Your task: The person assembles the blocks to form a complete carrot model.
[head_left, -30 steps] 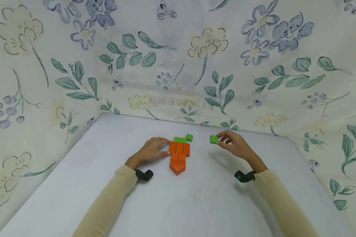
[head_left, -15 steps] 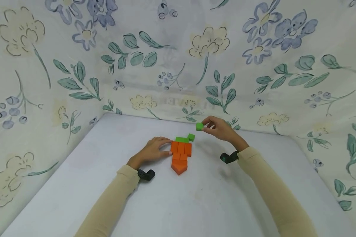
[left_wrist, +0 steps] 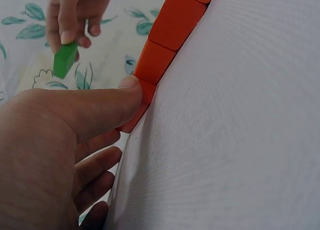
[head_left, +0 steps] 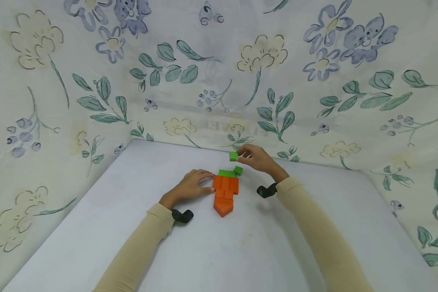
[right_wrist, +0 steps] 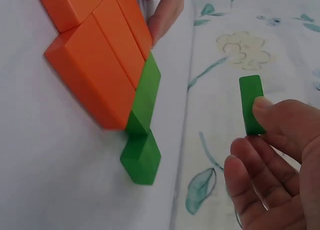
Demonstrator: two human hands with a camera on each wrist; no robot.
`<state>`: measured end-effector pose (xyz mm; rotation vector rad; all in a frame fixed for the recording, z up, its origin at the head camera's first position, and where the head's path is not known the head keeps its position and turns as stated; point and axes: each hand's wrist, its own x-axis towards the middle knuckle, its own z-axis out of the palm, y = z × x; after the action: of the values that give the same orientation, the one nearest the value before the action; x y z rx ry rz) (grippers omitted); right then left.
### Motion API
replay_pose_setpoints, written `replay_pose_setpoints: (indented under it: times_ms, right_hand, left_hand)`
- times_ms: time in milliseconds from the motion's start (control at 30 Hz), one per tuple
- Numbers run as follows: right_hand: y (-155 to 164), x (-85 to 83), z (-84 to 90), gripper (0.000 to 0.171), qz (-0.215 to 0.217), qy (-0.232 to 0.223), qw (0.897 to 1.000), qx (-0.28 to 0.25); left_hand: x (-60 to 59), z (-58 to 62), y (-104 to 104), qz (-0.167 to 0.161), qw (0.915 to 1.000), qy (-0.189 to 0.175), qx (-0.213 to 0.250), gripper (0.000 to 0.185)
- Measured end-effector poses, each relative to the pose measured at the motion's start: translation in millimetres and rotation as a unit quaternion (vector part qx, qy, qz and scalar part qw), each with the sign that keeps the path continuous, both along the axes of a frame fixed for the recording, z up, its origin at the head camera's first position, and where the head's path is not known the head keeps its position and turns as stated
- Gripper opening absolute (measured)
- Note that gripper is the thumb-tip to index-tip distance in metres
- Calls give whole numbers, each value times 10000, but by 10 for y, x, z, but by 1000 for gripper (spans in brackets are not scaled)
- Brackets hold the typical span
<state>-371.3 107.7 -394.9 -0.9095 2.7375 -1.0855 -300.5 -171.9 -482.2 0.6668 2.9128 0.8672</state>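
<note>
Several orange blocks (head_left: 223, 191) lie together on the white table, forming a shape that comes to a point toward me. A long green block (head_left: 226, 173) sits against their far edge. At its right end a small green cube (head_left: 238, 170) lies turned at an angle. My left hand (head_left: 188, 186) touches the left side of the orange blocks with thumb and fingertips, its fingers loosely bent. My right hand (head_left: 258, 159) pinches another green block (head_left: 233, 156), held above the table beyond the arrangement. In the right wrist view, the held block (right_wrist: 251, 103) is between thumb and fingers.
The white table (head_left: 270, 251) meets a flowered cloth wall (head_left: 211, 101) just behind the blocks. Similar cloth rises on the left and right sides. A small black device (head_left: 182, 216) is strapped to each wrist.
My right hand has carried the green block left and away from me, to beyond the long green block. My left hand stays beside the orange blocks. The view has shifted slightly.
</note>
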Motion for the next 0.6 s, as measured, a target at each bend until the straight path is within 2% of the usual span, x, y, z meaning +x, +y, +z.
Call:
replay_pose_setpoints:
  times_ms: [233,467,600]
  right_hand:
    - [-214,-44,-125,32,66,-191,9998,41]
    - [-399,-131,-286,30,-150,-224,9987,423]
    - [-454,-165,-370,32,-255,-228,9976,606]
  left_hand:
    - [2,9,14,-36,10000,10,-55,60]
    - [11,59,12,-2,9999,85,-97,59]
    - [15,43,24,-28,9999,67,-85,60]
